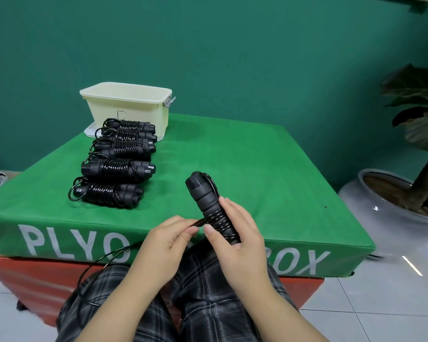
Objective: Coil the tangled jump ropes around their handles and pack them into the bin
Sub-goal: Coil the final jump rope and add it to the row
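The right hand (235, 233) curls round the pair of black foam jump-rope handles (206, 203), tilted up and away, thumb across the first turns of thin black cord (104, 260); the left hand (162, 245), just beside it, pinches the cord taut where it meets the handles; the loose cord trails down past the left wrist; beyond the left hand a row of finished black coiled ropes (115, 166) lies on the green padded box (257, 169); the cream plastic bin (129, 104) stands farther off behind them.
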